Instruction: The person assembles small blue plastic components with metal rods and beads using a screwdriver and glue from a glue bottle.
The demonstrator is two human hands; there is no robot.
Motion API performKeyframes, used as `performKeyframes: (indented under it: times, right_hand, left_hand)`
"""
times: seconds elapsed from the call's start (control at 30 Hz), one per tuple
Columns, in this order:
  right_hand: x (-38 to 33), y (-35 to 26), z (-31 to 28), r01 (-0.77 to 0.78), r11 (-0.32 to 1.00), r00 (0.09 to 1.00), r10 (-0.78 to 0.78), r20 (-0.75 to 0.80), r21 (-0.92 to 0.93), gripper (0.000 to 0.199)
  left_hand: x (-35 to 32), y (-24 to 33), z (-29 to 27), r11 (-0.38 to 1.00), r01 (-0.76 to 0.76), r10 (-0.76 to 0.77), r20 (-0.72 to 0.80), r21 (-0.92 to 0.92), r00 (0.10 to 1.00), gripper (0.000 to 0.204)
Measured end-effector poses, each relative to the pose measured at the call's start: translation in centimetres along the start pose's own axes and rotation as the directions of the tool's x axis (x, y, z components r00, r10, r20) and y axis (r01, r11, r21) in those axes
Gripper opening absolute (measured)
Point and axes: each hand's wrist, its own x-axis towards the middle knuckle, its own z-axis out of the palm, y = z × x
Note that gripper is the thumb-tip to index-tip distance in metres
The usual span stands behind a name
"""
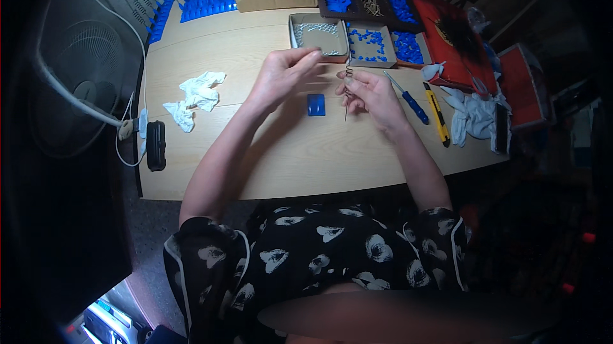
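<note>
My right hand pinches a thin metal rod with a coiled spring on it. The rod stands roughly upright, its lower end showing below my fingers. Across from it, my left hand has thumb and fingers drawn together at the near edge of a shallow box of small silvery beads. Whatever those fingertips pinch, if anything, is too small to make out. Between my hands, on the wooden table, lies a small blue rectangular block.
Behind my right hand are a box of small blue pieces and a dark tray. A screwdriver and a yellow cutter lie rightward, beside white gloves. Crumpled white cloth lies left. Spring-topped blue racks stand far left.
</note>
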Motion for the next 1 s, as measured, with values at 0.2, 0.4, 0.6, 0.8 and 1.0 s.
performKeyframes:
  times: [0.2,0.4,0.6,0.8,1.0]
  right_hand:
    - [2.9,1.6,-3.1,-0.061,0.997,0.998,0.062,0.006,-0.053,0.029]
    - [3.2,0.4,-3.3,-0.106,0.994,0.994,0.106,-0.041,-0.003,0.041]
    - [2.8,0.7,-4.8,-0.114,0.990,0.992,0.118,-0.051,0.078,0.049]
    - [2.3,0.5,-3.9,-0.060,0.996,0.996,0.056,-0.076,-0.059,0.045]
    - [2.3,0.9,-4.0,-0.009,0.967,0.989,-0.028,-0.142,-0.256,0.034]
  left_hand:
    - [-2.2,-0.2,-2.9,0.999,0.038,-0.037,0.055,-0.027,0.998,0.060]
    - [-2.9,-1.7,-4.7,0.902,0.180,-0.161,0.082,-0.393,0.984,0.075]
    - [-3.2,-2.0,-5.2,0.861,0.179,-0.157,0.086,-0.477,0.984,0.078]
    - [-3.2,-2.1,-5.6,0.788,0.201,-0.176,0.100,-0.582,0.979,0.069]
    - [-3.2,-2.6,-5.5,0.955,0.084,-0.115,-0.095,-0.285,0.989,0.032]
